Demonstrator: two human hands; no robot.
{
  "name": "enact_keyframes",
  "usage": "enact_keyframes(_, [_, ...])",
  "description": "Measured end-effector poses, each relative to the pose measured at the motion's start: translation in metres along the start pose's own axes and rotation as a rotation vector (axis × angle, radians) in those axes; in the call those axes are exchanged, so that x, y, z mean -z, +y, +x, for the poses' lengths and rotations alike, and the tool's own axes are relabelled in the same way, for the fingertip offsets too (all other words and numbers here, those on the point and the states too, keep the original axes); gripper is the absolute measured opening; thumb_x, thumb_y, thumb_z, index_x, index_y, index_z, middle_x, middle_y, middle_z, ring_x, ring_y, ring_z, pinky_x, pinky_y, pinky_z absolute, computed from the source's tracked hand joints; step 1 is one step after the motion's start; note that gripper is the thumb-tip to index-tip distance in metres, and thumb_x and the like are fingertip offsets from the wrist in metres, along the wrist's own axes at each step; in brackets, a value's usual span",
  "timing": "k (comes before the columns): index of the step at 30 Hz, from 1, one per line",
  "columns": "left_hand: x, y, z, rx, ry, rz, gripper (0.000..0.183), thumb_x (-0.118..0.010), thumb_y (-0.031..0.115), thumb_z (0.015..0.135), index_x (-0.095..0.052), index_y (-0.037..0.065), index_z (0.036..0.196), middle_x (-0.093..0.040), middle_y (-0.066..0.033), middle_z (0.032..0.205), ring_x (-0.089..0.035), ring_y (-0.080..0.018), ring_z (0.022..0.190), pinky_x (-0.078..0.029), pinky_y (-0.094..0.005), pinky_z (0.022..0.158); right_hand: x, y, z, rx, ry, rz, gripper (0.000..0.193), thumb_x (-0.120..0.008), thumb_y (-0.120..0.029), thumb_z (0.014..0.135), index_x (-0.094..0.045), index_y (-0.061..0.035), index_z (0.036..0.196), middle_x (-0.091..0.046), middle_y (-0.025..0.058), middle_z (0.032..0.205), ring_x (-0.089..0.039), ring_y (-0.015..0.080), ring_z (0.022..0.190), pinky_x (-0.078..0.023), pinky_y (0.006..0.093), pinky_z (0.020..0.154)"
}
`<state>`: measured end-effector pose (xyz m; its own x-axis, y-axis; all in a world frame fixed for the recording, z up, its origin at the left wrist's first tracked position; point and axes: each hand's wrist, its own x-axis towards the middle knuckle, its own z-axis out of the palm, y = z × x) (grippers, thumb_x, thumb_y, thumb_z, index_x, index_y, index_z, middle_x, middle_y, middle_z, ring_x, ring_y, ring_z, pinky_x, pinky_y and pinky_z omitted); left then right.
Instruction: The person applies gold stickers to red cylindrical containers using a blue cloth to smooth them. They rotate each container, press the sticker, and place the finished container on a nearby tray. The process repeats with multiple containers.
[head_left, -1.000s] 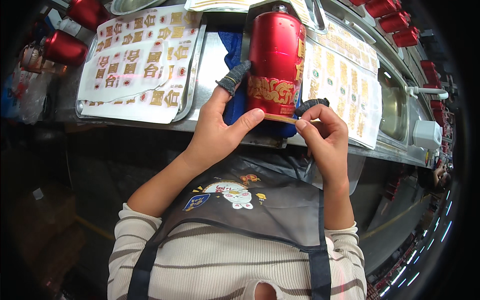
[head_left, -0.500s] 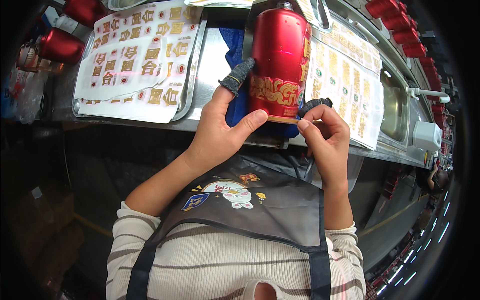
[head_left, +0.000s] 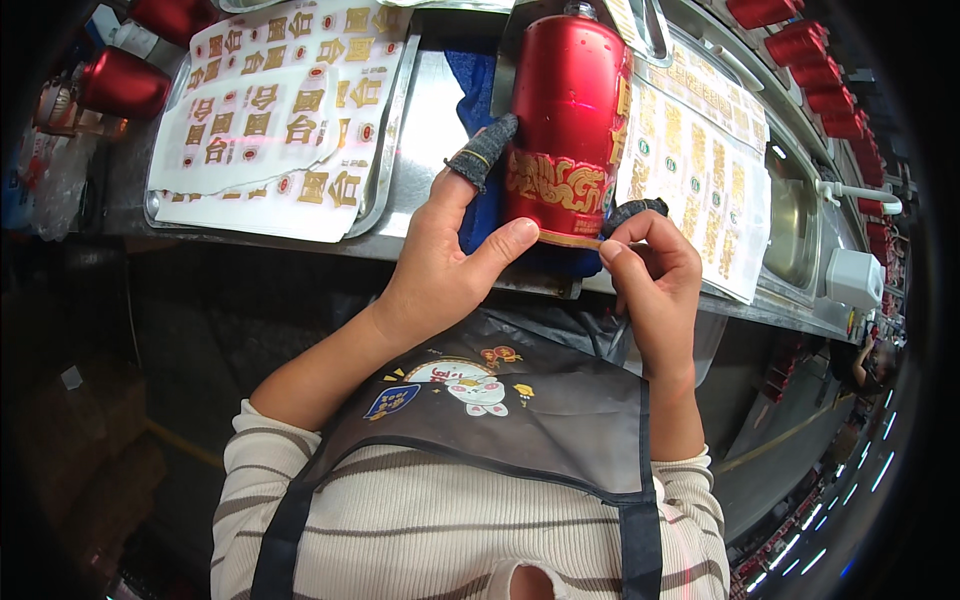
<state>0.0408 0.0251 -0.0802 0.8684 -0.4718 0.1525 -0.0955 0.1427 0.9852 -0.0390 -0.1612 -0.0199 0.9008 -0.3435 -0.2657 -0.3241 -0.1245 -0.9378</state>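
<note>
Working at a steel counter [head_left: 425, 120], a person handles a red bottle [head_left: 565, 110] set between the left-hand sheets [head_left: 250, 125] and right-hand sheets [head_left: 700, 170], both printed in gold, its neck pointing away and its base near the counter's front edge. The left hand [head_left: 435, 255] spreads at the bottle's left — one dark-covered finger along the wall, bare thumb at the bottom rim — a brace best kept light but firm enough to prevent rolling. Opposite, the right hand [head_left: 660, 285] brings thumb and a bare finger together, apparently pinching the end of a narrow gold band [head_left: 570, 240] at the base; the rest are partly hidden. Gentle, even tension should suit the band, its edge parallel to the rim, with the left thumb pressing out any wrinkle.
</note>
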Motion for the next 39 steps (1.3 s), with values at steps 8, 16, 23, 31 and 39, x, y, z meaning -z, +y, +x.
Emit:
enact_keyframes(8, [-0.008,0.008,-0.006,0.022,0.048,0.179,0.074,-0.077,0.024,0.083,-0.043,-0.003,0.143,-0.044,-0.0245,0.144,-0.039,-0.0387,0.137,-0.028,-0.0458,0.115,0.000,-0.003,-0.004,-0.022,-0.005,0.028,0.008,-0.066,-0.002,0.087,-0.059,0.0005,0.083,-0.056,0.0000,0.082,-0.053,0.0022,0.067,-0.038,0.0182,0.058])
enact_keyframes(16, [-0.013,0.012,-0.006,-0.051,0.082,0.342,0.072,-0.078,0.032,0.082,-0.048,-0.004,0.136,-0.047,-0.0268,0.141,-0.037,-0.0429,0.139,-0.018,-0.0580,0.115,-0.007,0.004,-0.002,0.068,0.030,-0.150,0.026,-0.076,-0.019,0.089,-0.057,-0.0019,0.083,-0.050,-0.0015,0.085,-0.050,0.0018,0.064,-0.036,0.0173,0.056])
enact_keyframes(23, [-0.002,-0.002,-0.007,0.011,0.052,0.151,0.064,-0.072,0.028,0.088,-0.048,-0.002,0.139,-0.043,-0.0254,0.147,-0.037,-0.0404,0.140,-0.019,-0.0551,0.117,-0.010,0.003,-0.002,0.063,0.034,-0.170,0.027,-0.075,-0.021,0.091,-0.055,-0.0031,0.086,-0.048,-0.0020,0.085,-0.046,0.0012,0.062,-0.032,0.0170,0.055])
enact_keyframes(31, [0.016,0.010,-0.021,-0.240,0.078,0.352,0.045,-0.069,0.023,0.088,-0.062,-0.002,0.125,-0.039,-0.0268,0.152,-0.034,-0.0449,0.142,-0.020,-0.0577,0.116,-0.012,-0.003,-0.005,0.045,0.023,-0.103,0.026,-0.074,-0.017,0.091,-0.053,-0.0035,0.088,-0.053,-0.0016,0.087,-0.050,0.0004,0.064,-0.035,0.0166,0.055])
enact_keyframes(39, [0.002,0.009,-0.046,-0.263,0.045,0.827,0.027,-0.073,0.028,0.083,-0.074,0.004,0.093,-0.029,-0.0317,0.156,-0.026,-0.0526,0.144,-0.012,-0.0697,0.112,-0.018,-0.001,-0.003,0.082,0.057,-0.185,0.028,-0.077,-0.016,0.089,-0.052,-0.0033,0.087,-0.054,-0.0009,0.087,-0.051,0.0000,0.064,-0.036,0.0156,0.055])
